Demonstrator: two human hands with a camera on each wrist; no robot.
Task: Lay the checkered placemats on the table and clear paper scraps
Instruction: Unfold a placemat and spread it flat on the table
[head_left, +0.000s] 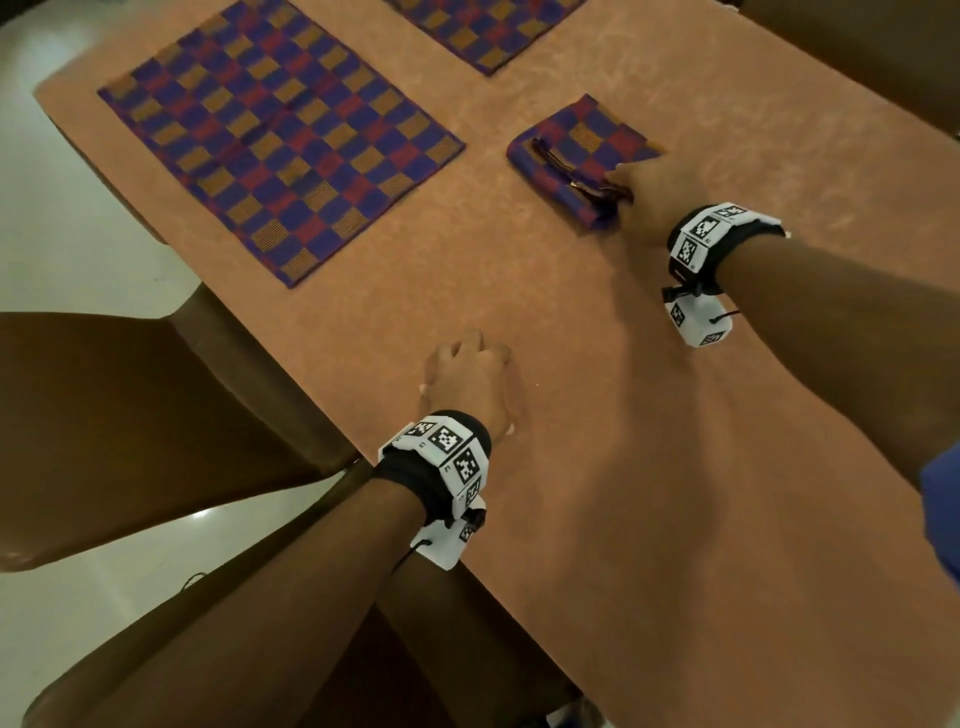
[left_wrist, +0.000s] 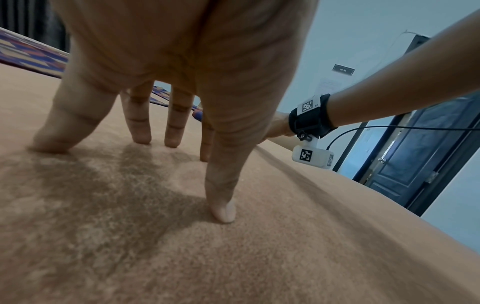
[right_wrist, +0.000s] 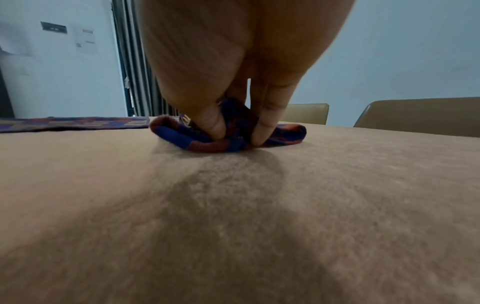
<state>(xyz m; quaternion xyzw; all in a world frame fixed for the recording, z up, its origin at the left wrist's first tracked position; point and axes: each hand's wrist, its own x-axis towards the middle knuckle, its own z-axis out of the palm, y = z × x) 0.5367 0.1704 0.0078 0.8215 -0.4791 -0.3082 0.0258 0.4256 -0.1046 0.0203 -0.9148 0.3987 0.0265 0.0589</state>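
Note:
A folded checkered placemat in blue, red and gold lies on the tan tablecloth. My right hand pinches its near corner; in the right wrist view my thumb and a finger of that right hand squeeze the folded placemat. To its left lies an unfolded placemat, flat on the cloth. Another flat placemat shows at the top edge. My left hand holds nothing, and in the left wrist view its spread fingers stand with their tips on the bare cloth.
The table's left edge runs diagonally from far left to near centre. A brown chair stands beside it, with another chair below my left arm. More chairs stand at the far side. A dark door is behind.

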